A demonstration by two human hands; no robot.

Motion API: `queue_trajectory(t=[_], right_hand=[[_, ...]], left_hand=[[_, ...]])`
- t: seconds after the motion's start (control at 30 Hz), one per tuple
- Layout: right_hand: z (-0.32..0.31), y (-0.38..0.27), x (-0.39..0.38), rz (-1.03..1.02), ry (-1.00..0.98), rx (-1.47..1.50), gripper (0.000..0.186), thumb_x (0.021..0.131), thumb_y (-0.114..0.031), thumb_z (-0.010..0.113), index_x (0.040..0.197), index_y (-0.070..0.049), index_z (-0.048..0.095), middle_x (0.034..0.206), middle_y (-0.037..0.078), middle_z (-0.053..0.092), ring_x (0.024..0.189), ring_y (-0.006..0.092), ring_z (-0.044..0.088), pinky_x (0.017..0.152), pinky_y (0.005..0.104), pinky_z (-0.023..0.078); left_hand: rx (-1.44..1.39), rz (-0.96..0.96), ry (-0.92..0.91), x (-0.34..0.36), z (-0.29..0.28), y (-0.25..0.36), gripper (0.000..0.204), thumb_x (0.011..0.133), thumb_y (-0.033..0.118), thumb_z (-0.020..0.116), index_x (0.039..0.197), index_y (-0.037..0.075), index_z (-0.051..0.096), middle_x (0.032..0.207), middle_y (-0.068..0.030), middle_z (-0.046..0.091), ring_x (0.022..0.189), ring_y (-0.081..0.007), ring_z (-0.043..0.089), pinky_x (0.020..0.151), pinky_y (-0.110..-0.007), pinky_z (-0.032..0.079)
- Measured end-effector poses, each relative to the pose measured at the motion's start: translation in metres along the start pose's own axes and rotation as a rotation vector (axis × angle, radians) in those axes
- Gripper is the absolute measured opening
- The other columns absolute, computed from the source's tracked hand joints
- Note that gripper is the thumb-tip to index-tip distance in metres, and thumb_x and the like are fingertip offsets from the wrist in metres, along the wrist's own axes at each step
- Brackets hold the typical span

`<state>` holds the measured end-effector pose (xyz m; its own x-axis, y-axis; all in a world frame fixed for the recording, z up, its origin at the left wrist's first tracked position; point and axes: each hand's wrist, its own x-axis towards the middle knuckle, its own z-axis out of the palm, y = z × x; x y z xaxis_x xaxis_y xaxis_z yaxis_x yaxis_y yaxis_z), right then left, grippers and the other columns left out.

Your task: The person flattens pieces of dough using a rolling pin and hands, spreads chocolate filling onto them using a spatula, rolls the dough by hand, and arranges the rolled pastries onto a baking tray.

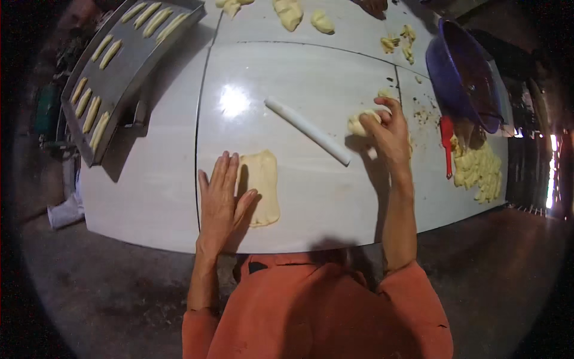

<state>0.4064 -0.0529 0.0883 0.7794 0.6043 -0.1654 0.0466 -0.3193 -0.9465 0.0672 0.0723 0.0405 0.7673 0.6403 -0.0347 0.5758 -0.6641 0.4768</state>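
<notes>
A flattened, roughly rectangular sheet of pale dough (263,188) lies on the white table near its front edge. My left hand (221,194) rests at the sheet's left edge, fingers stretched out. On the right, my right hand (390,131) grips a lump of dough (359,121), thumb and fingers curled round it, with a smaller bit of dough (384,93) just beyond the fingertips. Between the hands a white rolling pin (307,131) lies diagonally on the table.
A metal tray (128,57) with several dough strips is at the left. Far back are dough lumps (288,13) and another person's hand (372,6). At the right stand a purple basin (454,66), a red scraper (446,146) and a pile of dough pieces (475,167).
</notes>
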Motion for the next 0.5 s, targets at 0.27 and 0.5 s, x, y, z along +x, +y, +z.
queue_trajectory(t=[0.27,0.5], right_hand=[[0.035,0.048,-0.096,-0.266,-0.429,-0.302,0.033,0.101,-0.025,0.07,0.122,0.001,0.068,0.118,0.014,0.068,0.094,0.0226,0.072,0.081,0.0364,0.059],[0.024,0.056,-0.12,-0.602,-0.356,-0.673,0.067,0.101,-0.053,0.061,0.145,-0.003,0.056,0.146,0.018,0.059,0.132,0.035,0.059,0.113,0.0519,0.042]], left_hand=[[-0.019,0.193,0.072,-0.025,0.026,0.066,0.052,0.096,0.031,0.072,0.141,0.007,0.061,0.149,-0.0141,0.056,0.138,-0.0311,0.054,0.122,-0.067,0.027],[0.039,0.328,-0.055,-0.024,0.06,0.096,0.076,0.094,0.041,0.072,0.154,0.003,0.047,0.16,-0.0157,0.049,0.149,-0.0311,0.045,0.122,-0.07,0.023]])
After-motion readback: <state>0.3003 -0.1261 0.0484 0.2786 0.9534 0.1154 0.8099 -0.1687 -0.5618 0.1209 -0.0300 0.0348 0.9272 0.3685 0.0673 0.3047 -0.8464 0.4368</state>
